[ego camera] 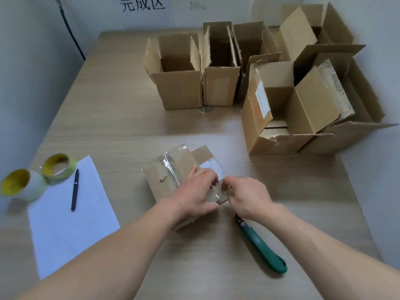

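Atop the taped box [168, 172], left hand [194, 191] grips it; right hand [246, 198] pinches clear tape [218, 189].

Six open boxes [179, 89], one taped box [171, 169]—two tape rolls [58, 167], one pen [75, 189], one knife [262, 245], one sheet [65, 230].

Left hand [194, 192] and right hand [247, 197] on taped carton [171, 169], green cutter [262, 245] beside.
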The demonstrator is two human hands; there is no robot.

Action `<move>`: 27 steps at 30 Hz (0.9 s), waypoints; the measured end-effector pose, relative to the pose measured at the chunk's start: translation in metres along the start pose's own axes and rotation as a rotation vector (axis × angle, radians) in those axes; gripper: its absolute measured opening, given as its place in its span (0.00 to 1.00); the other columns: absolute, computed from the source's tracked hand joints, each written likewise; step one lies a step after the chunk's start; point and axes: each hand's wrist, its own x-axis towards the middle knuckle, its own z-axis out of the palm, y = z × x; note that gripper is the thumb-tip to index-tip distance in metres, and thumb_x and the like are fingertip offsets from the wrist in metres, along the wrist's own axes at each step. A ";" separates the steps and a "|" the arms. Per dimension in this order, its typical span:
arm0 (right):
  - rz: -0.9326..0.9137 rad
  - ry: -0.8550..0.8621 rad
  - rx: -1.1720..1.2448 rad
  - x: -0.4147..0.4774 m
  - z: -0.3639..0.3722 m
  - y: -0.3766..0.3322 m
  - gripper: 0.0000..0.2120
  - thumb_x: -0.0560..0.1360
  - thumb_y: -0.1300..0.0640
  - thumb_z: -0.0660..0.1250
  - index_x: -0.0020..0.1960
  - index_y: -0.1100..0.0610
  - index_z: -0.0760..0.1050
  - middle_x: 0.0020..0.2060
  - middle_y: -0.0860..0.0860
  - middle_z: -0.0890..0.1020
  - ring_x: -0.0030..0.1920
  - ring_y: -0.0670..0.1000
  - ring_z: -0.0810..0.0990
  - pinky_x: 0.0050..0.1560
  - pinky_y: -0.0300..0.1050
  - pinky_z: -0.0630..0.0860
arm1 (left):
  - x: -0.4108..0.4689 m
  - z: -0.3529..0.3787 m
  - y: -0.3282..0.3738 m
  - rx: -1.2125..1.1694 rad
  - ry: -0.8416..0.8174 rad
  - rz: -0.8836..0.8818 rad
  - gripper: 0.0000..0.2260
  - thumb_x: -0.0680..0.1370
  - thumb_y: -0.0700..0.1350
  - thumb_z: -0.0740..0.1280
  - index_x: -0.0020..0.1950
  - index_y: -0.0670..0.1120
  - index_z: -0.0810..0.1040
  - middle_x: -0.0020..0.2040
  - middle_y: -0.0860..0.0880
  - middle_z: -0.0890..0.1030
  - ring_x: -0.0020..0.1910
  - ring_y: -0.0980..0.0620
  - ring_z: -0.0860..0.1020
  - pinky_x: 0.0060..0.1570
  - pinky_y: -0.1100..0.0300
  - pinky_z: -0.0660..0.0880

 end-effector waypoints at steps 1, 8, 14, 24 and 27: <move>0.004 -0.015 0.005 0.003 0.000 -0.001 0.12 0.73 0.56 0.62 0.54 0.44 0.75 0.51 0.46 0.82 0.54 0.54 0.78 0.43 0.45 0.68 | 0.000 0.002 -0.001 0.010 0.014 0.009 0.20 0.67 0.50 0.73 0.52 0.49 0.67 0.49 0.54 0.69 0.46 0.59 0.58 0.71 0.52 0.56; 0.044 -0.055 0.078 0.019 -0.008 -0.006 0.02 0.68 0.55 0.64 0.40 0.51 0.75 0.38 0.47 0.80 0.44 0.54 0.78 0.37 0.43 0.68 | 0.006 0.007 0.000 0.069 -0.005 0.007 0.20 0.67 0.49 0.71 0.53 0.47 0.68 0.48 0.52 0.72 0.49 0.54 0.65 0.71 0.53 0.54; 0.037 -0.027 -0.292 0.016 -0.015 0.002 0.07 0.73 0.56 0.63 0.51 0.51 0.75 0.50 0.52 0.82 0.52 0.57 0.81 0.40 0.43 0.68 | 0.003 0.006 -0.002 0.057 -0.042 -0.023 0.21 0.65 0.47 0.72 0.52 0.49 0.65 0.47 0.53 0.72 0.50 0.53 0.66 0.75 0.53 0.50; -0.355 0.317 -0.131 -0.058 0.012 0.027 0.07 0.63 0.55 0.66 0.32 0.53 0.67 0.27 0.50 0.71 0.25 0.57 0.71 0.22 0.44 0.60 | 0.003 0.007 0.007 0.096 0.010 -0.104 0.17 0.70 0.51 0.69 0.50 0.51 0.63 0.45 0.54 0.71 0.55 0.50 0.69 0.73 0.55 0.47; -0.538 0.364 -0.088 -0.087 0.038 0.030 0.05 0.62 0.58 0.63 0.33 0.54 0.66 0.28 0.50 0.71 0.28 0.56 0.70 0.25 0.46 0.62 | 0.007 0.012 0.019 0.178 -0.007 -0.173 0.13 0.70 0.50 0.65 0.52 0.50 0.66 0.47 0.50 0.75 0.58 0.47 0.69 0.74 0.51 0.51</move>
